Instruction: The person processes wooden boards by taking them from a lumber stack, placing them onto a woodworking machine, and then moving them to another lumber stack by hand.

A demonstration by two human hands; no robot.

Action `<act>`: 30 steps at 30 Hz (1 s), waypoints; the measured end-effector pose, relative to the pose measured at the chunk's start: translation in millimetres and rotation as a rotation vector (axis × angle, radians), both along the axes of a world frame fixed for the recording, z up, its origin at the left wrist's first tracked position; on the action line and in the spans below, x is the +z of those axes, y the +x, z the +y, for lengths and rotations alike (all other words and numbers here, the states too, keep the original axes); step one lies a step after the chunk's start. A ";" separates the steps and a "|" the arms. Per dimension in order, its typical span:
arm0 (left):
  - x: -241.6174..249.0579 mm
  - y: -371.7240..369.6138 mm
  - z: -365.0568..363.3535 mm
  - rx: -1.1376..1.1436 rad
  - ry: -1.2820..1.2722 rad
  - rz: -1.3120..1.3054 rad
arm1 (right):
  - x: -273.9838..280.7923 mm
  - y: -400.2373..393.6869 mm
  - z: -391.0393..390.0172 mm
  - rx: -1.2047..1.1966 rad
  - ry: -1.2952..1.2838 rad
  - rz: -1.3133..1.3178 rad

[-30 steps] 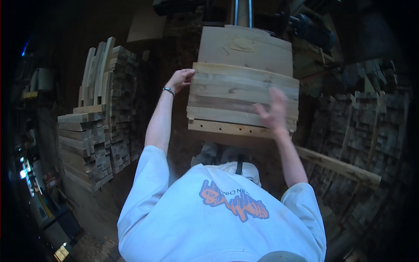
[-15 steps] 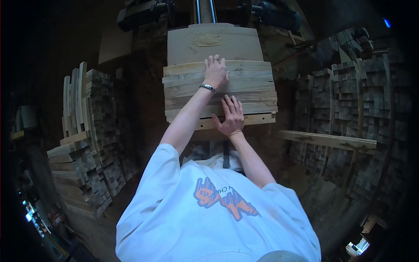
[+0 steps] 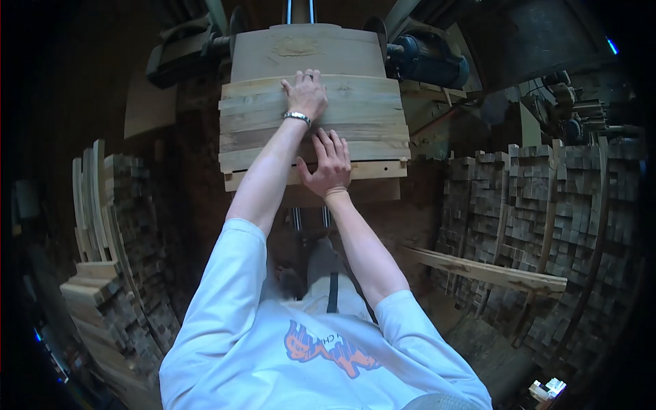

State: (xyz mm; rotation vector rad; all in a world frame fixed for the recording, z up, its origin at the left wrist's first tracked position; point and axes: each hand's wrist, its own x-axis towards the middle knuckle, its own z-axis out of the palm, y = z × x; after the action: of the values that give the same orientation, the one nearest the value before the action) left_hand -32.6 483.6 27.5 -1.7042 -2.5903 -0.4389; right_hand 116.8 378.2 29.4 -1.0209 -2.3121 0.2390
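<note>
Several wooden boards (image 3: 362, 109) lie side by side on a flat sliding table (image 3: 348, 51), with a light wooden fence strip (image 3: 383, 169) along their near side. My left hand (image 3: 307, 98), with a bracelet at the wrist, rests on the far boards, its fingers over the far edge. Spread on the nearer boards is my right hand (image 3: 328, 162), its heel over the fence strip. Neither hand is wrapped round a board. A small heap of sawdust (image 3: 297, 46) lies on the table beyond the boards.
Motors with round blades stand on both sides, one at the left (image 3: 188, 56), one at the right (image 3: 427, 61). Metal rails (image 3: 301, 10) run beyond the table. Stacked lumber stands at the left (image 3: 126, 205) and right (image 3: 588, 198), with a long plank (image 3: 488, 270) jutting out near the right stack.
The table, boards and both hands now appear farther left in view. The motors show more fully, and rails have come into view below the table. Both hands keep their places on the boards.
</note>
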 end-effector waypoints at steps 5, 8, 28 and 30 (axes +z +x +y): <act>2.0 -67.3 103.3 0.016 -0.039 -0.039 | -7.8 -63.6 95.2 -0.001 0.043 0.014; 5.2 -97.2 143.6 0.022 -0.046 -0.045 | -14.7 -86.0 129.3 -0.014 0.045 0.019; 2.6 -170.6 249.4 0.029 -0.046 -0.024 | -12.2 -155.0 228.5 -0.013 0.063 -0.031; 2.3 -177.8 258.7 0.034 -0.037 -0.045 | -12.2 -161.2 236.5 -0.015 0.044 -0.043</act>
State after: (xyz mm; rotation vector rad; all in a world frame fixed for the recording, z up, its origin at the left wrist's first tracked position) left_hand -210.5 742.3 29.8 -1.6778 -2.6714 -0.4360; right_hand -44.5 614.7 17.1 -1.0302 -2.3371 0.1610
